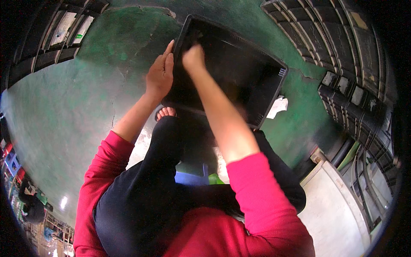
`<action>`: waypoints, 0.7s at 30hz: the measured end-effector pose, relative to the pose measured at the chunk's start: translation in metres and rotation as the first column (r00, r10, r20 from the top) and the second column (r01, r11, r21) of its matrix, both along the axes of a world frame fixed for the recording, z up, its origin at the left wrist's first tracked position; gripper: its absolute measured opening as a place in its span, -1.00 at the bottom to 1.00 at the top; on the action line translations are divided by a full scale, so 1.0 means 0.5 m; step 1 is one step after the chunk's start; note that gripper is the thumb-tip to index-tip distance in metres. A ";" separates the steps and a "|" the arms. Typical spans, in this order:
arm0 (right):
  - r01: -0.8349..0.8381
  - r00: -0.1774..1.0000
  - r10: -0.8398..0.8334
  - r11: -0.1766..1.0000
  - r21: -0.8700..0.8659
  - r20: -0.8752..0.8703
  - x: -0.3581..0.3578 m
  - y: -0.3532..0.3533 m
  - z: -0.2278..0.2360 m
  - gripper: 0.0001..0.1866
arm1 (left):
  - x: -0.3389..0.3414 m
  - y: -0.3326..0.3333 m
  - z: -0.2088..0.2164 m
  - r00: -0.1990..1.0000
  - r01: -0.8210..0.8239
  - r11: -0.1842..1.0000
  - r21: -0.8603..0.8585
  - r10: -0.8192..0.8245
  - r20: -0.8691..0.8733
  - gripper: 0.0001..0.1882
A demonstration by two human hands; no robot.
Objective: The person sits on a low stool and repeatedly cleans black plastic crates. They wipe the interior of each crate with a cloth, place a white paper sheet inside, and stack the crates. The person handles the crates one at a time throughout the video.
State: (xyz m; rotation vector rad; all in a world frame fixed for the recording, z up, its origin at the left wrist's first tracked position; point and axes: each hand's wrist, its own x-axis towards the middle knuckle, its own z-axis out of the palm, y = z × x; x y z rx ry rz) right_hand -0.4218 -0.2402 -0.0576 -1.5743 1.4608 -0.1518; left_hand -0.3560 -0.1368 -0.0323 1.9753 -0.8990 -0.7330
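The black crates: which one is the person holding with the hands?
The open black crate at the person's knees: left hand grips its rim, right hand reaches inside. The stacked crates stand untouched.

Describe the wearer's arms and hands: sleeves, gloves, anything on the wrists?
Both arms wear red, fine-ribbed long sleeves pushed up to about the elbow, leaving the forearms bare. The left hand and right hand are bare: no gloves. No watch, band or ring is visible, though the right hand is motion-blurred.

Cracked green floor (85, 85) carries a white rag (278, 106) and stacked black trays (342, 38).
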 end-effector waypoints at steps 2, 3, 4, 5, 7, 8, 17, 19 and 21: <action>-0.156 0.987 0.156 0.988 0.001 0.027 -0.043 0.084 0.017 -0.60 | 0.000 0.000 0.003 1.000 0.008 1.000 -0.025 -0.008 0.024 -0.57; -0.292 0.956 0.289 0.945 0.148 0.040 -0.068 0.107 0.028 -0.63 | -0.001 0.001 0.006 0.999 0.016 1.000 0.007 -0.016 0.029 -0.56; -0.392 0.920 0.376 0.888 0.239 0.110 -0.091 0.120 0.046 -0.63 | -0.001 0.002 0.008 0.999 0.025 0.999 0.033 -0.026 0.034 -0.55; -0.528 0.848 0.528 0.833 0.161 0.048 -0.107 0.111 0.057 -0.63 | -0.002 0.002 0.010 0.999 0.033 0.998 0.051 -0.035 0.042 -0.54; -0.758 0.628 0.765 0.643 0.111 -0.142 -0.120 0.048 0.082 -0.63 | -0.002 0.001 0.015 0.998 0.040 0.997 0.071 -0.043 0.043 -0.52; -0.862 0.500 0.794 0.493 -0.114 -0.345 -0.119 -0.002 0.090 -0.72 | -0.003 0.003 0.017 0.999 0.035 0.996 0.084 -0.038 0.036 -0.51; -0.733 -0.340 0.126 -0.656 0.178 -0.932 -0.154 -0.228 0.039 -0.35 | 0.000 0.002 0.007 0.995 0.039 0.999 -0.005 -0.039 0.088 -0.54; -0.784 -0.312 0.219 -0.609 0.120 -0.925 -0.224 -0.243 0.026 -0.35 | 0.001 0.003 0.005 0.998 0.035 0.999 -0.013 -0.034 0.050 -0.54; -0.804 -0.319 0.213 -0.577 0.145 -0.923 -0.299 -0.258 0.015 -0.38 | 0.001 0.004 0.005 0.999 0.050 0.999 0.011 -0.050 -0.010 -0.53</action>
